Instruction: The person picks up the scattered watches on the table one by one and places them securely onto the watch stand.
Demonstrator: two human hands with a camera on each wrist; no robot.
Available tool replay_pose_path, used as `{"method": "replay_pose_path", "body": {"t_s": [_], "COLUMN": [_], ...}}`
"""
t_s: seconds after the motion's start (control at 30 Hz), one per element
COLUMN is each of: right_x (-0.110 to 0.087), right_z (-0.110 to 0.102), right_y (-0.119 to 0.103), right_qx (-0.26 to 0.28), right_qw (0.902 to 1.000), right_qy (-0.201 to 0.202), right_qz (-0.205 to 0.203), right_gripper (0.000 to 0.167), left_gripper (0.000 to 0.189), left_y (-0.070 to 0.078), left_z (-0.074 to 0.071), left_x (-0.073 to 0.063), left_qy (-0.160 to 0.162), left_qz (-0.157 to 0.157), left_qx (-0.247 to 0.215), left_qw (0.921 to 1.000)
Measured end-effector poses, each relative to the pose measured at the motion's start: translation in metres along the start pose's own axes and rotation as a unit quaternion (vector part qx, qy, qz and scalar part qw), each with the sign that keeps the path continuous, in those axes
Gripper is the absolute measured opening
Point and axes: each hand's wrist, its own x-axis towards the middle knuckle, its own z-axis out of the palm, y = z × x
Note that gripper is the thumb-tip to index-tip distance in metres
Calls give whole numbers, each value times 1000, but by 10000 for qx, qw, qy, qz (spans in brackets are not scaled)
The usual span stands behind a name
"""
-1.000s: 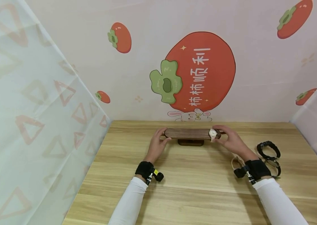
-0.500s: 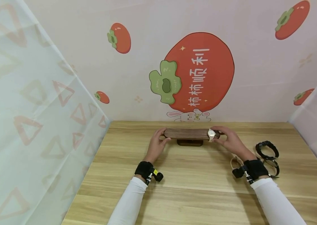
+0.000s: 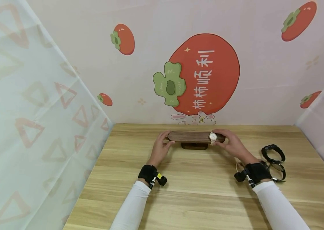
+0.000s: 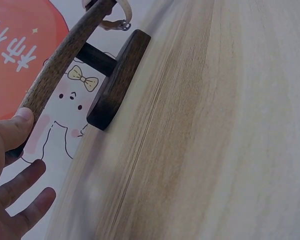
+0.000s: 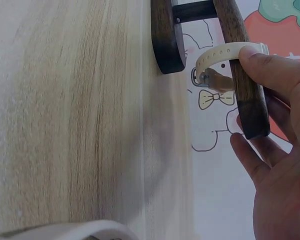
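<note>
A dark wooden watch stand (image 3: pixel 190 136) has a long rounded bar on a short post above an oval base (image 3: pixel 194 146). At its left end my left hand (image 3: pixel 159 149) holds the bar, thumb in front; the other fingers are spread (image 4: pixel 37 202) below it. A wristwatch with a pale strap (image 3: pixel 213 137) is looped round the bar near the right end, its buckle (image 5: pixel 202 77) fastened underneath. My right hand (image 3: pixel 232 147) grips the watch, thumb on the strap (image 5: pixel 225 51) and fingers reaching behind the bar.
Right of my right forearm lie a black watch (image 3: pixel 273 153) and a dark-faced watch (image 3: pixel 277 172). A pale-strapped watch (image 3: pixel 239 166) shows partly behind the right wrist. The wooden table (image 3: pixel 196 198) meets a printed backdrop (image 3: pixel 139 80) just behind the stand.
My right hand has moved left along the bar, and the pale-strapped watch has slid with it, away from the right end. My left hand has stayed in place.
</note>
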Motion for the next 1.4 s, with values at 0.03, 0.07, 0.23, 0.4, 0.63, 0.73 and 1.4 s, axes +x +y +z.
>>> {"method": "replay_pose_path", "body": {"t_s": [0.03, 0.07, 0.23, 0.4, 0.63, 0.73, 1.4], "right_x": [0, 1, 3, 5, 6, 6, 9], "right_z": [1, 1, 3, 6, 8, 9, 13], "right_y": [0, -1, -2, -4, -7, -8, -18], "right_qx": [24, 41, 130, 157, 177, 187, 127], "right_qw": [10000, 10000, 9998, 9998, 9997, 9995, 9990], "right_qy": [-15, -31, -123, -125, -154, -193, -200], "right_qz": [16, 33, 64, 12, 96, 160, 392], "right_gripper": [55, 55, 56, 57, 57, 58, 57], "left_gripper": [59, 59, 59, 59, 58, 57, 58], "left_y": [0, 0, 0, 2, 6, 6, 5], "left_z": [0, 0, 0, 0, -1, -1, -1], "left_x": [0, 0, -1, -2, -4, -3, -3], "left_qy": [-5, -7, -21, 13, 54, 55, -16], "left_qz": [-6, -11, -8, 41, 41, 54, -139], "left_qx": [11, 10, -26, -43, -53, -52, -85], "left_qw": [10000, 10000, 10000, 10000, 10000, 10000, 9999]}}
